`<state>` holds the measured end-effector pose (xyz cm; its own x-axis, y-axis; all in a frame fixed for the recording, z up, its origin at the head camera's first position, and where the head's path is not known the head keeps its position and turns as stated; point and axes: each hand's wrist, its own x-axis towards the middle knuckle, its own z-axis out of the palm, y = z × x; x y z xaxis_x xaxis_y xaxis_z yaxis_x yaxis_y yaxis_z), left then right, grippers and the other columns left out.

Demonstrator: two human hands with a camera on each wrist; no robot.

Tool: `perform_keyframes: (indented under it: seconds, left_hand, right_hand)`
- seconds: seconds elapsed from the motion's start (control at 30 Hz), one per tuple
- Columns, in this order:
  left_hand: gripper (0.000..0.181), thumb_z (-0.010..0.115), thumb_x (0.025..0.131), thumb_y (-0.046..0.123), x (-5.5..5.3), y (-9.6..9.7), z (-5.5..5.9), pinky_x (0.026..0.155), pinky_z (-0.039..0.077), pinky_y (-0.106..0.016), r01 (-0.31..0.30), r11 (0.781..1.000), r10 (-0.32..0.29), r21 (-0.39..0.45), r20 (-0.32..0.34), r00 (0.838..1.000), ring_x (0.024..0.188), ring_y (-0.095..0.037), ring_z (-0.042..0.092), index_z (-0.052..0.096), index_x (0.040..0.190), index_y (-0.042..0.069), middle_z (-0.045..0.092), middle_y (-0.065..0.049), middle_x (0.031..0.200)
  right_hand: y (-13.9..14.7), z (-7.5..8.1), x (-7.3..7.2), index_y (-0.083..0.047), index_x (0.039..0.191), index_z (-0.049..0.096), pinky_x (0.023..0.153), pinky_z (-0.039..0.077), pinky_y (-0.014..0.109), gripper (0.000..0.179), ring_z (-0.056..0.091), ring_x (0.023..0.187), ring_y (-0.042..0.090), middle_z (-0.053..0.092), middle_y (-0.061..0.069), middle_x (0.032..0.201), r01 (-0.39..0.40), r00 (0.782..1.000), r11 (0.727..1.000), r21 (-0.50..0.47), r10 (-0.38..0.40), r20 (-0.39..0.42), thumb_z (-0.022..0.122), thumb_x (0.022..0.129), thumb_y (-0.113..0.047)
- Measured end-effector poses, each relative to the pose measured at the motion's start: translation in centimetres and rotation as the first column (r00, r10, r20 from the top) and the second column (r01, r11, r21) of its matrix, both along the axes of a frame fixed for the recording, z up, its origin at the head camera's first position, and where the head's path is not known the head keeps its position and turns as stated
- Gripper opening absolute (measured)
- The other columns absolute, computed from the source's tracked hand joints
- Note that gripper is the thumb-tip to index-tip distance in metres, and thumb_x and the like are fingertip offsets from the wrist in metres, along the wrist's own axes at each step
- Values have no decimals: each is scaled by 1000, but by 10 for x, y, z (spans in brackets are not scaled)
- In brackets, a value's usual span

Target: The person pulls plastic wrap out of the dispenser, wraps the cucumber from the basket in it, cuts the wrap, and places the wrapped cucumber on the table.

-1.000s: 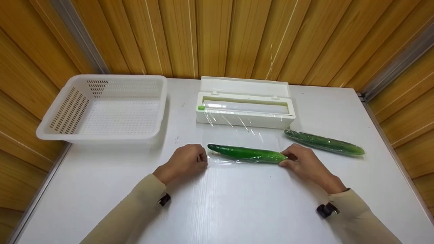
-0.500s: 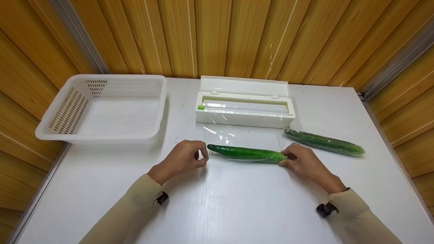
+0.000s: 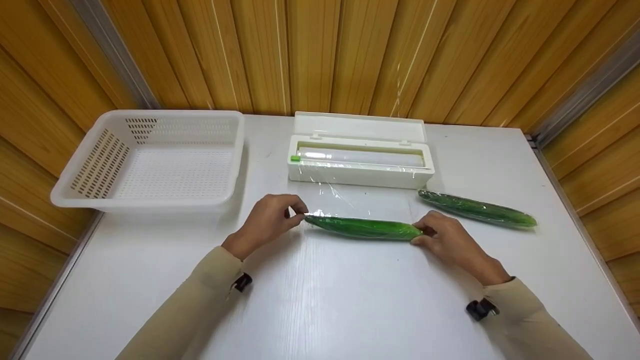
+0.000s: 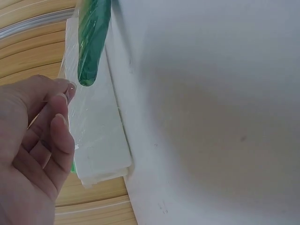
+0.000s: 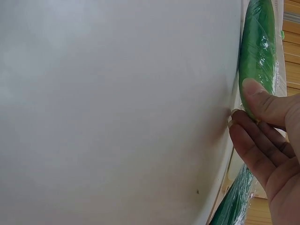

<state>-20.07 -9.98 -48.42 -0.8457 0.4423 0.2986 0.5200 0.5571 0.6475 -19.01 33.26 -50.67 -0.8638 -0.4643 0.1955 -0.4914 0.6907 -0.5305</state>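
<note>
A green cucumber (image 3: pixel 362 228) lies crosswise on the white table, with clear cling film (image 3: pixel 345 197) drawn over it in the head view. My right hand (image 3: pixel 447 242) pinches its light-green right end between thumb and fingers. At the dark left tip, my left hand (image 3: pixel 267 217) pinches the film's edge; in the left wrist view its thumb and forefinger meet just beside the cucumber's tip (image 4: pixel 89 75). The film runs back to a roll (image 3: pixel 362 157) inside a white cling film dispenser (image 3: pixel 360 176) whose lid is up.
Right of the dispenser lies a second cucumber (image 3: pixel 477 209) wrapped in film. A white perforated plastic basket (image 3: pixel 150 202) stands at the back left. Wood-patterned panels (image 3: pixel 315 55) rise behind the table and along both sides.
My left hand has lifted from the table and moved slightly away from me, bringing the film's edge up over the cucumber's left end. My right hand has stayed at the other end.
</note>
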Motion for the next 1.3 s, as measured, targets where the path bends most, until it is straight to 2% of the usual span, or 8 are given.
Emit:
perform_keyframes:
  seconds: [0.13, 0.27, 0.47, 0.7, 0.87, 1.07, 1.3]
  left_hand:
    - [7, 79, 94, 3, -5, 0, 0, 66, 49, -29, -5, 1000, 6, -16, 16, 1000, 70, -11, 59, 82, 99, 7, 79, -1, 96]
    - [7, 79, 95, 2, -8, 1, 0, 69, 49, -30, -16, 1000, 15, 9, 70, 997, 71, -11, 60, 83, 99, 6, 79, -1, 97]
    - [6, 77, 97, 4, -13, 5, 1, 68, 50, -29, -38, 998, 29, 56, 161, 987, 69, -10, 58, 81, 101, 4, 78, 0, 98]
    - [5, 76, 98, 5, -18, 8, -6, 65, 48, -27, -88, 994, 71, 67, 220, 973, 67, -9, 56, 80, 100, 4, 77, 1, 93]
    - [5, 76, 97, 3, -19, 8, -13, 65, 47, -27, -102, 993, 86, 56, 235, 968, 66, -9, 55, 78, 99, 6, 76, 2, 89]
    - [7, 74, 97, -1, -17, 10, -19, 71, 49, -29, -90, 993, 68, 76, 248, 966, 74, -13, 59, 74, 100, 6, 74, -1, 90]
    - [13, 68, 98, -8, -12, 13, -25, 79, 53, -35, -63, 996, 47, 67, 227, 973, 83, -18, 64, 75, 100, 3, 76, -6, 94]
  right_hand:
    - [0, 0, -1, -6, 106, 77, 76, 58, 30, 26, 66, 86, 14, 67, -5, 95, -7, 1000, 1000, -5, 7, -7, 90, 83, -6]
    - [1, -1, -1, -6, 106, 77, 77, 58, 30, 27, 66, 86, 14, 66, -5, 94, -17, 1000, 1000, -6, 17, -14, 90, 83, -6]
    - [3, -3, 0, -5, 105, 76, 76, 59, 28, 28, 68, 85, 14, 67, -5, 94, -49, 997, 998, -34, 47, -56, 91, 81, -3]
    - [3, -4, 0, -6, 104, 76, 75, 58, 24, 29, 71, 84, 16, 68, -4, 94, -102, 991, 992, -76, 95, -93, 91, 80, -1]
    - [3, -3, -1, -6, 105, 76, 76, 58, 25, 30, 69, 85, 15, 69, -4, 95, -105, 990, 992, -74, 97, -105, 92, 80, -3]
    - [3, 0, -2, -7, 106, 77, 77, 58, 28, 29, 69, 85, 14, 68, -6, 94, -99, 991, 993, -64, 93, -99, 91, 81, -4]
    - [2, 2, -2, -7, 106, 76, 80, 60, 32, 25, 70, 88, 16, 68, -6, 96, -54, 998, 998, -32, 53, -14, 90, 85, -7]
